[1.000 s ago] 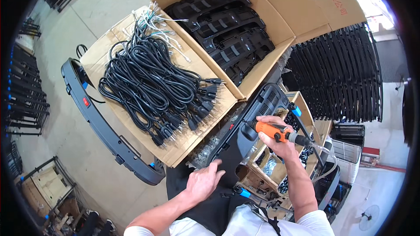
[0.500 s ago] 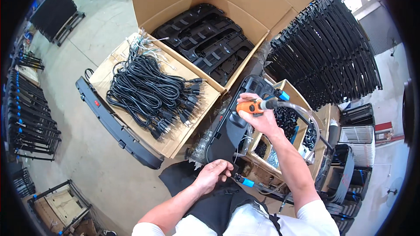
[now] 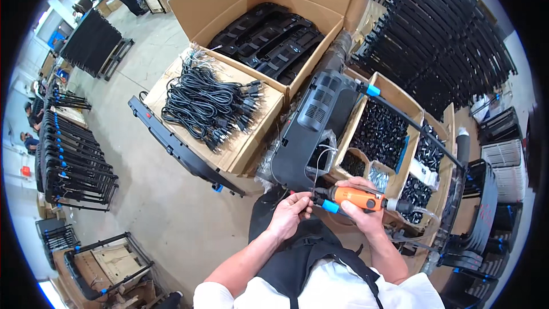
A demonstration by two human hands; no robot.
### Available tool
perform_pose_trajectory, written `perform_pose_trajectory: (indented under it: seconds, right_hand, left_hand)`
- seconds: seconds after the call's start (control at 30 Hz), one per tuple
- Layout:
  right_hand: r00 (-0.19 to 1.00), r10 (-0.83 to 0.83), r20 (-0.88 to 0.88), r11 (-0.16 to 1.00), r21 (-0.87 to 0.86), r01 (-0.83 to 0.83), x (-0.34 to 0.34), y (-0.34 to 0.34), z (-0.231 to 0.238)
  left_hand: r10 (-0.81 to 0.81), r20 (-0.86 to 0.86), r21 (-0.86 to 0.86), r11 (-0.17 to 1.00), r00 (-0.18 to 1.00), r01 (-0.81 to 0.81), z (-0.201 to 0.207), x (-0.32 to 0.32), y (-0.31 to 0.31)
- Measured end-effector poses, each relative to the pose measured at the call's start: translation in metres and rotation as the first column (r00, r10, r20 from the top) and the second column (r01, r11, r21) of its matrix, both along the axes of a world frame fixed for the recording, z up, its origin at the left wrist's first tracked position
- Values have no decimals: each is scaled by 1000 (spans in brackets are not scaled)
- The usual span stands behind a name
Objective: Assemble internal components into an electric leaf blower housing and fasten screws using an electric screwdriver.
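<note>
My right hand (image 3: 369, 216) grips an orange power screwdriver (image 3: 355, 198) with a clear hose at its back end. The driver lies sideways, its nose toward my left fingers at the near end of a black plastic panel (image 3: 294, 154). My left hand (image 3: 289, 216) is pinched closed beside that nose; what it holds, if anything, is too small to make out. Just right of these fingers, blue tape (image 3: 330, 206) wraps a black tube frame (image 3: 426, 134). Thin grey wires (image 3: 318, 166) come out of an opening in the panel.
Right of the panel, a divided wooden box (image 3: 349, 131) holds black and silver small parts. Bundled black power cords (image 3: 203, 103) lie on cardboard at left. Behind stands an open carton (image 3: 311, 80) of black plastic housings. Stacked black frames (image 3: 440, 34) rise at far right.
My right hand has brought the screwdriver down from the panel's upper part to its near end, beside my left fingers. The view has shifted too. The left hand stays near the panel's near end.
</note>
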State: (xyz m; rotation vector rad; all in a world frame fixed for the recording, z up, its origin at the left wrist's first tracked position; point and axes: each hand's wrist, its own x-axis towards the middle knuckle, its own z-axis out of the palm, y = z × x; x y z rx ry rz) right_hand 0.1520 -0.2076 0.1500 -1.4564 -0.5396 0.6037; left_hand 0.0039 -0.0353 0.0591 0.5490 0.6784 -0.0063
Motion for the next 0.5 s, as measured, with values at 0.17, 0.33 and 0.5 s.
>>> perform_pose_trajectory:
  seconds: [0.17, 0.33, 0.5]
  right_hand:
    - [1000, -9, 10, 1000, 17, 9, -32, -35, 0]
    - [995, 51, 89, 995, -94, -43, -50, -58, -6]
    - [991, 11, 131, 995, -101, 2, -61, -59, -8]
  left_hand:
    - [6, -92, -89, 996, 996, -15, -10, -16, -26]
    - [37, -194, -211, 974, 980, -78, -7, -17, -39]
    - [-12, -155, -289, 957, 988, -33, -10, -16, -39]
